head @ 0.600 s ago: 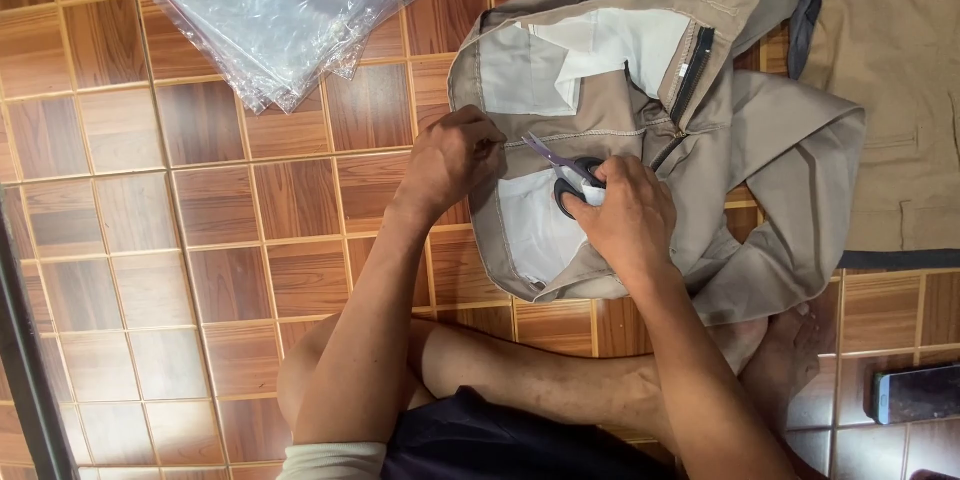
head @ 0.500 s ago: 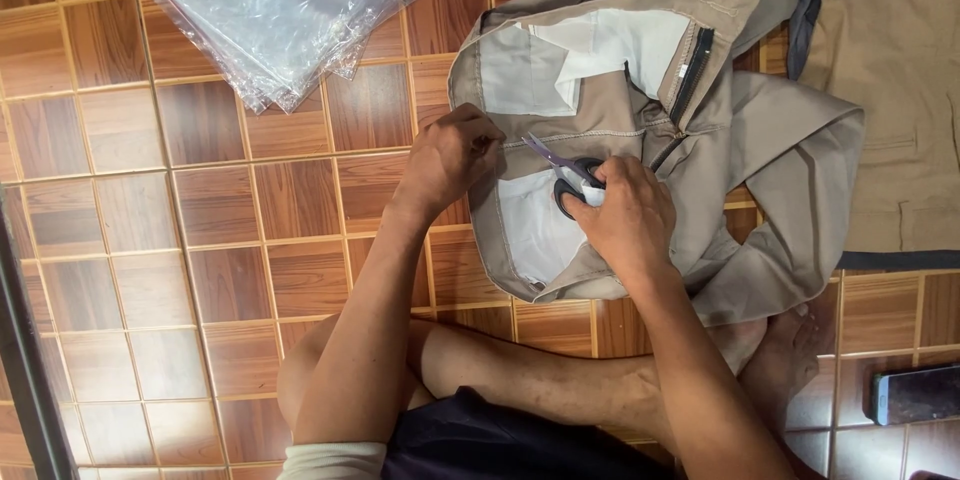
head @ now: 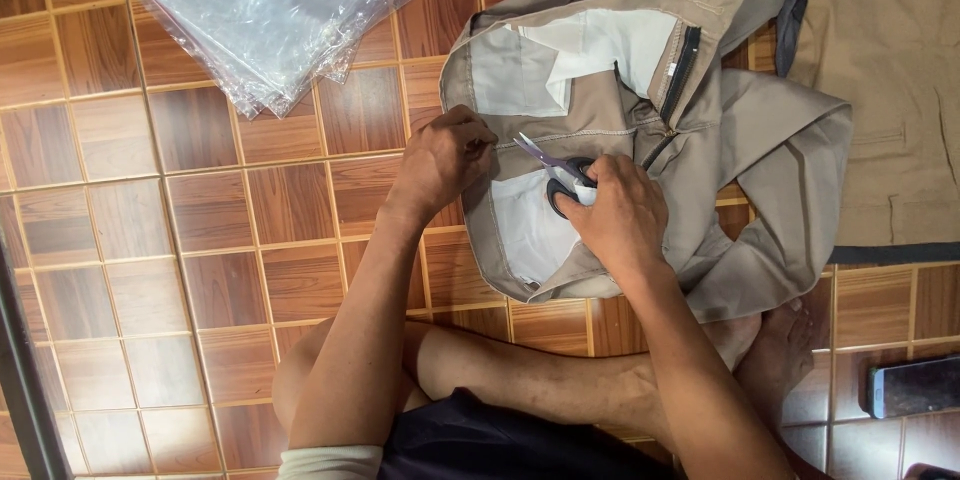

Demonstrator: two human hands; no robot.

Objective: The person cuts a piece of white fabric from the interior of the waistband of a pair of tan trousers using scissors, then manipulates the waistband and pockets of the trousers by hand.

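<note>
The step in hand looks like trimming at the waistband of the beige trousers (head: 620, 130), which lie inside out on the tiled floor (head: 200, 240). The left hand (head: 445, 155) pinches the band's edge, fingertips clenched on cloth or a loose thread. The right hand (head: 620, 215) grips the scissors (head: 560, 175), blades parted, tips just short of the left fingertips. The next cut calls for taut cloth and care around those fingers.

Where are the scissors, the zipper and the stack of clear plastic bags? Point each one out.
scissors (head: 562, 176): head view, on the blade just above the dark handles.
zipper (head: 681, 72): head view, on the middle of the dark zipper strip.
stack of clear plastic bags (head: 270, 10): head view, on the middle of the top bag.
</note>
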